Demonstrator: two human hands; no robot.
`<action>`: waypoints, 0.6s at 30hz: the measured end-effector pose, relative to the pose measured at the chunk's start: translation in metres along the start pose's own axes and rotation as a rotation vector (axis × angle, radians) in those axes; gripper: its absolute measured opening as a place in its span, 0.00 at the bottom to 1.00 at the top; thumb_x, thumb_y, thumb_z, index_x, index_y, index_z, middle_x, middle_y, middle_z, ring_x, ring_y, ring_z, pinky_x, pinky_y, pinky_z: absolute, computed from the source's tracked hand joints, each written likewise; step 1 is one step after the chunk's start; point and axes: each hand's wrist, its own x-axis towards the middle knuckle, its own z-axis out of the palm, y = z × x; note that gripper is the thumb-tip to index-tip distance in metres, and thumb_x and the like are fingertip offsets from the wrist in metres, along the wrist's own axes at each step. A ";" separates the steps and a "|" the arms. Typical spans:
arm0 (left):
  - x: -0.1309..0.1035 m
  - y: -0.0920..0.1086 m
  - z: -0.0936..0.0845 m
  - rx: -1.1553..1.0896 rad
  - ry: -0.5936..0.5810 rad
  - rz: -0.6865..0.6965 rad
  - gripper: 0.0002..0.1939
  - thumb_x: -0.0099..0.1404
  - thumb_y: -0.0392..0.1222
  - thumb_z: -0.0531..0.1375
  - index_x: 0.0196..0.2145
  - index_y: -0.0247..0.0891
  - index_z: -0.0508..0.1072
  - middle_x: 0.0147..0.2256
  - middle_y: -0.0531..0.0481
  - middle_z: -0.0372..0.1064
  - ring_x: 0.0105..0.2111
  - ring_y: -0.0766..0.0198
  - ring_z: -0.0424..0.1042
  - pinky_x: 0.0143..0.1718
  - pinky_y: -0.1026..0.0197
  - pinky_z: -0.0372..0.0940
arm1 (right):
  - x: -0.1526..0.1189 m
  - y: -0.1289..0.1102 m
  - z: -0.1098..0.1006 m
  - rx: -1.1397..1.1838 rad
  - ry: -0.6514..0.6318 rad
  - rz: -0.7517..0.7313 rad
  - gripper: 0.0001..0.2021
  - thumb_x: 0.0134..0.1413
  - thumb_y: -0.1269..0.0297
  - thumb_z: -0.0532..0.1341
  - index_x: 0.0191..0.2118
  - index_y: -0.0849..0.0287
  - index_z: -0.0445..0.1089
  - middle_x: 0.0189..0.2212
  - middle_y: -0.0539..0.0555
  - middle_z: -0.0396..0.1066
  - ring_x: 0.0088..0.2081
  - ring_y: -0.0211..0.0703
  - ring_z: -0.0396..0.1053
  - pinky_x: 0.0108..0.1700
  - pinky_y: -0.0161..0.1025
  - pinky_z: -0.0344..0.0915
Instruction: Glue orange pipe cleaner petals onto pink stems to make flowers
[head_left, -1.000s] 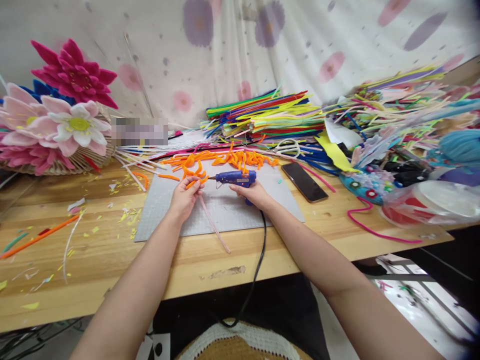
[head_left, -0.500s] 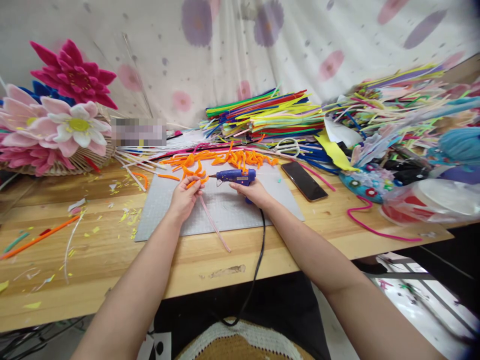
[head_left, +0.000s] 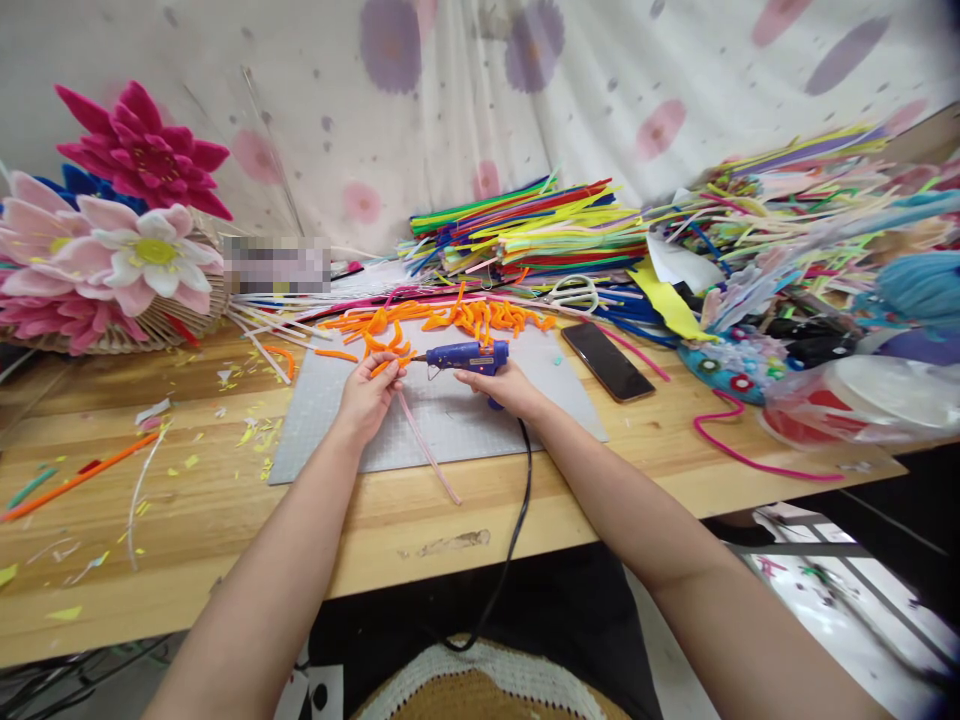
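Note:
My left hand [head_left: 367, 396] is closed in a pinch on an orange pipe-cleaner piece [head_left: 396, 361] with curled, petal-like ends. A pale pink stem [head_left: 429, 453] hangs from below those fingers toward the table's front. My right hand [head_left: 504, 383] is wrapped round the handle of a blue glue gun [head_left: 466, 355]. The gun's nozzle points left and meets or nearly meets the orange piece; exact contact is too small to tell. Beneath both hands lies a grey cutting mat [head_left: 450, 430]. Bent orange pipe-cleaner pieces [head_left: 487, 318] are heaped along its far edge.
A black phone [head_left: 608, 361] lies at the mat's right, with white-handled scissors [head_left: 574, 293] behind it. Bundles of coloured pipe cleaners [head_left: 532, 230] line the back. Fuzzy flowers [head_left: 150, 250] stand at left. The gun's black cord [head_left: 517, 530] drops over the table edge.
My right hand and the glue gun have shifted very slightly left, bringing the nozzle closer in at the orange piece. My left hand has stayed nearly still, its grip unchanged.

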 end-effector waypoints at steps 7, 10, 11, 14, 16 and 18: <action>0.001 -0.001 -0.002 -0.022 -0.028 0.008 0.10 0.46 0.30 0.65 0.28 0.34 0.69 0.25 0.53 0.66 0.25 0.73 0.66 0.21 0.71 0.58 | 0.007 0.008 -0.003 -0.018 0.079 0.022 0.19 0.32 0.50 0.65 0.25 0.62 0.65 0.20 0.48 0.63 0.22 0.32 0.58 0.27 0.33 0.56; 0.001 -0.001 -0.002 -0.031 -0.020 0.004 0.10 0.46 0.30 0.65 0.28 0.34 0.69 0.25 0.53 0.66 0.25 0.73 0.66 0.21 0.71 0.58 | 0.005 0.007 -0.004 -0.020 0.073 0.011 0.19 0.32 0.49 0.64 0.25 0.62 0.65 0.19 0.48 0.63 0.22 0.32 0.57 0.27 0.33 0.56; 0.001 -0.001 -0.002 -0.029 -0.018 0.004 0.10 0.46 0.30 0.65 0.28 0.34 0.69 0.25 0.53 0.66 0.25 0.73 0.66 0.22 0.71 0.58 | 0.003 0.005 -0.004 -0.014 0.057 0.000 0.19 0.32 0.49 0.64 0.25 0.61 0.65 0.19 0.48 0.63 0.22 0.32 0.57 0.27 0.33 0.56; 0.001 -0.001 -0.001 -0.013 -0.010 0.003 0.10 0.46 0.31 0.65 0.28 0.34 0.69 0.24 0.53 0.66 0.25 0.73 0.66 0.22 0.72 0.58 | -0.001 0.001 -0.002 -0.003 0.000 -0.038 0.19 0.33 0.49 0.64 0.26 0.61 0.67 0.20 0.48 0.63 0.23 0.32 0.58 0.26 0.33 0.56; 0.000 -0.001 0.000 -0.006 -0.009 0.003 0.10 0.46 0.31 0.65 0.28 0.34 0.69 0.24 0.53 0.66 0.24 0.73 0.66 0.21 0.72 0.58 | -0.002 0.000 -0.001 -0.009 -0.011 -0.056 0.19 0.33 0.50 0.64 0.28 0.61 0.68 0.21 0.48 0.64 0.23 0.33 0.58 0.27 0.33 0.56; 0.000 -0.001 0.000 -0.002 -0.015 0.006 0.10 0.46 0.31 0.65 0.28 0.34 0.69 0.24 0.54 0.66 0.24 0.73 0.66 0.21 0.72 0.58 | 0.000 0.001 0.000 -0.017 0.002 -0.054 0.19 0.33 0.50 0.64 0.29 0.61 0.68 0.21 0.49 0.64 0.24 0.33 0.58 0.27 0.33 0.57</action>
